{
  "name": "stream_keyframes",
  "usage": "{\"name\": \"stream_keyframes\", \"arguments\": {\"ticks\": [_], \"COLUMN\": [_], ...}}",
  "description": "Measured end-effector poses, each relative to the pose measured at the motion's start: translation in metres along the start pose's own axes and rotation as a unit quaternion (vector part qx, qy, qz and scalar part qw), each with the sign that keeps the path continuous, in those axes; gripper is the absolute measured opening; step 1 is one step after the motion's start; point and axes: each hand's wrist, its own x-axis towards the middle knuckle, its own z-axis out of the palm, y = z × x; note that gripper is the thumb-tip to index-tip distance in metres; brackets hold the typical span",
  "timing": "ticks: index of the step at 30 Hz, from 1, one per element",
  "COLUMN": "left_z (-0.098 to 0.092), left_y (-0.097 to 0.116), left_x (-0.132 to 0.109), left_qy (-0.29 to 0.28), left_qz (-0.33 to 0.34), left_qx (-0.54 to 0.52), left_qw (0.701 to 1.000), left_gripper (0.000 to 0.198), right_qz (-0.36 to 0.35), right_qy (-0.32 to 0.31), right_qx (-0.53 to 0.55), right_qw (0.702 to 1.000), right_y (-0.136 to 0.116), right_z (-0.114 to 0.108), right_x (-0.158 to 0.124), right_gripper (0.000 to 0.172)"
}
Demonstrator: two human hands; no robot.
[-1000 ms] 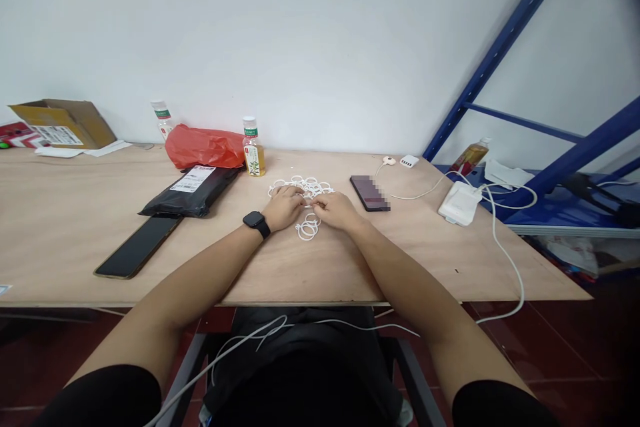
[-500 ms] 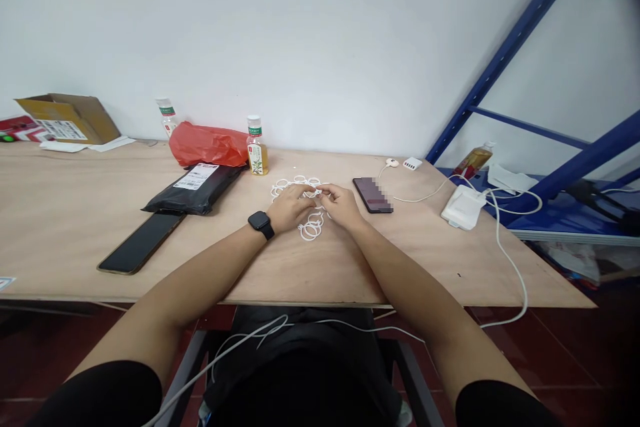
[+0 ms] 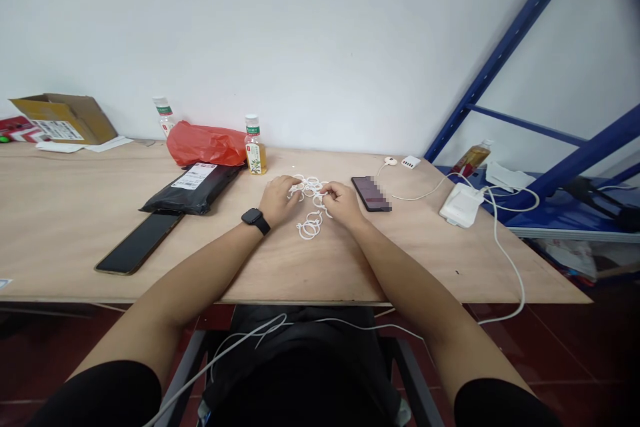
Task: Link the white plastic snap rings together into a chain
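Several white rings (image 3: 309, 230) lie on the wooden table, some in a small group nearer the front edge. Behind that group, more white rings (image 3: 313, 184) are clustered between my hands. My left hand (image 3: 280, 199), with a black watch on its wrist, reaches over the left side of the cluster, its fingers curved and apart at the rings. On the right side, my right hand (image 3: 341, 204) has thumb and forefinger pinched on a white ring, its other fingers curled.
Right of my hands lies a dark phone (image 3: 371, 193); a white adapter (image 3: 461, 205) with cables sits farther right. At left are a black package (image 3: 193, 188), a red bag (image 3: 206, 144), a bottle (image 3: 256, 147), another phone (image 3: 140, 242) and an open carton (image 3: 67, 119).
My left hand has moved left, away from my right hand, uncovering more rings. My right hand has turned slightly, its fingers more curled.
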Motion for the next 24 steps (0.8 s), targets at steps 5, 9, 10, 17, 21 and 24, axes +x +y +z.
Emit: {"name": "stream_keyframes", "arguments": {"ticks": [5,9,10,17,21,24], "left_z": [-0.002,0.0001,0.0008,0.0032,0.0037,0.004], "left_y": [-0.0087,-0.0099,-0.0096,-0.0102,-0.0119,-0.0114], "left_x": [0.0,-0.0021,-0.0027,-0.005,-0.0047,-0.0039], "left_qy": [-0.062,-0.138,-0.151,-0.176,-0.167,-0.146], "left_qz": [-0.129,-0.141,-0.137,-0.145,-0.137,-0.122], "left_qx": [0.082,0.112,0.118,0.126,0.119,0.108], "left_qw": [0.986,0.974,0.972,0.966,0.969,0.976], "left_gripper": [0.026,0.029,0.029,0.024,0.017,0.017], "right_qz": [-0.03,-0.067,-0.076,-0.063,-0.052,-0.068], "right_qy": [-0.004,-0.028,-0.037,-0.119,-0.181,-0.227], "right_qx": [-0.02,-0.026,-0.022,-0.007,-0.031,-0.053], "right_qw": [0.999,0.997,0.996,0.991,0.982,0.97], "right_y": [0.0005,0.0013,0.0017,0.0063,0.0043,0.0004], "right_z": [0.0,0.0007,0.0005,0.0009,0.0018,0.0015], "right_x": [0.0009,0.0016,0.0018,0.0003,-0.0017,-0.0023], "right_gripper": [0.019,0.021,0.022,0.029,0.03,0.029]}}
